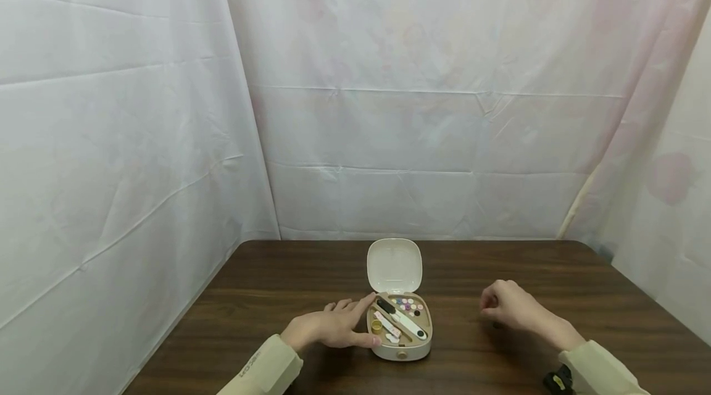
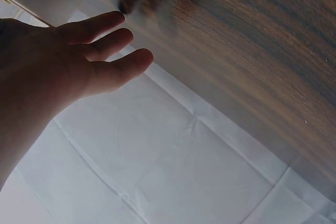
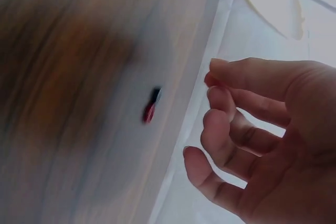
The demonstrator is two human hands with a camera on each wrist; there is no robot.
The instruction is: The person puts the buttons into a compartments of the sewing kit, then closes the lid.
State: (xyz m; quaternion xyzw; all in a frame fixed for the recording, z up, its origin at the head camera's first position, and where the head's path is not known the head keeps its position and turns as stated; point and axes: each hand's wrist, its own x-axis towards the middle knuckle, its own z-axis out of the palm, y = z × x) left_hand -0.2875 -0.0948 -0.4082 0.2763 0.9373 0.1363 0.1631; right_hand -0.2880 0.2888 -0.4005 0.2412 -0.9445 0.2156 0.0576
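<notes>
A cream sewing box (image 1: 402, 352) stands at the table's middle with its lid (image 1: 394, 265) tipped up at the back. Inside lie a white tool (image 1: 408, 323), coloured buttons (image 1: 408, 305) and a gold thimble (image 1: 377, 325). My left hand (image 1: 355, 322) lies flat with straight fingers; its index finger and thumb touch the box's left side. My right hand (image 1: 502, 305) hovers to the right of the box with curled fingers, the thumb meeting the index tip, and I see nothing in it. Beside that hand (image 3: 262, 129), a small red and black piece (image 3: 151, 105) lies on the wood.
The dark wooden table (image 1: 278, 296) is walled by white creased sheets (image 1: 422, 105) at the back and on both sides. A black object (image 1: 557, 380) sits by my right sleeve at the near edge.
</notes>
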